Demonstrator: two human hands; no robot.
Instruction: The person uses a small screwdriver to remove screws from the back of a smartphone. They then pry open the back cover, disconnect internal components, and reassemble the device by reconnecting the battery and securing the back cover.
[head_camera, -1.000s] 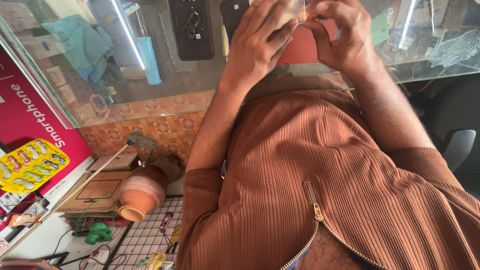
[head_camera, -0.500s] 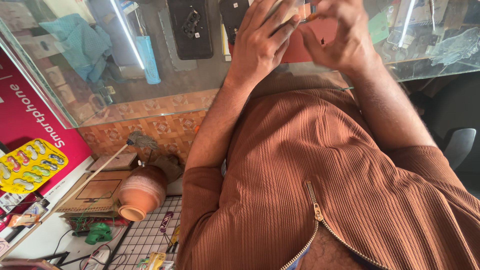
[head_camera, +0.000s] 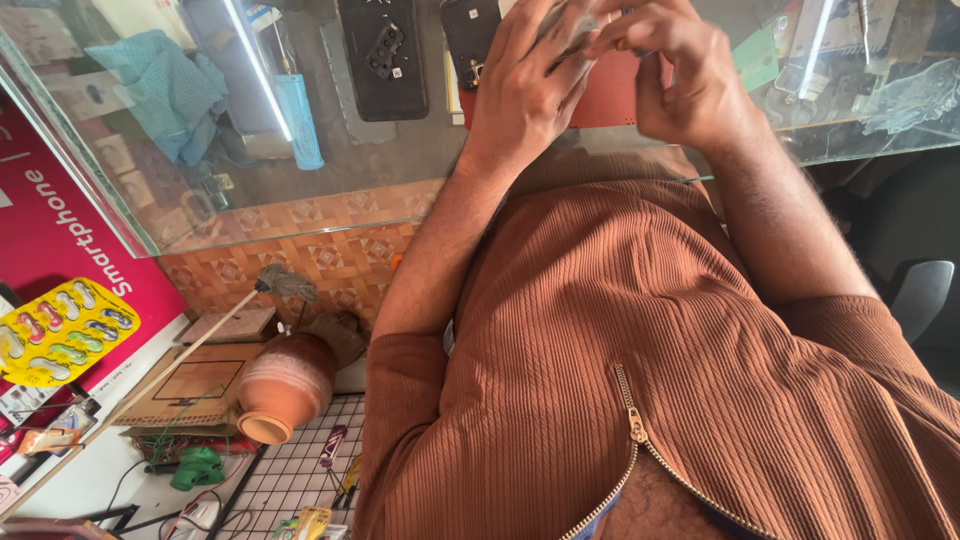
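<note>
left hand and right hand unmoved, still gripping small device

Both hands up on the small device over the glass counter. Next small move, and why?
Probably keep the left hand steady and let the right hand go on working its small tool tip at the device. The left fingers wrap the device from behind, the right fingertips pinch something thin against its top edge, and both hover above the red mat on the glass counter. The contact point itself is blurred.

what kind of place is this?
Probably a small phone repair counter: a glass counter with opened phones lying on it, a blue cloth, and tools and wires on the clutter below.
</note>
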